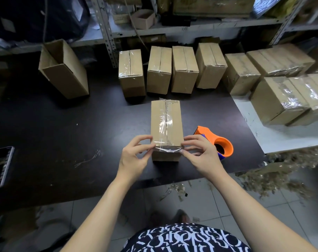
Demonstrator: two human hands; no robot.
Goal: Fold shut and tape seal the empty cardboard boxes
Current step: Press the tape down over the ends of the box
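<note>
A small brown cardboard box stands closed at the centre of the frame on the black table. A strip of clear tape runs along its top seam. The left hand and right hand, fingers curled, pinch the tape's loose end at the box's near corners. An orange tape dispenser lies just right of the box, partly behind the right hand.

Dark table, metal shelving, tiled floor
</note>
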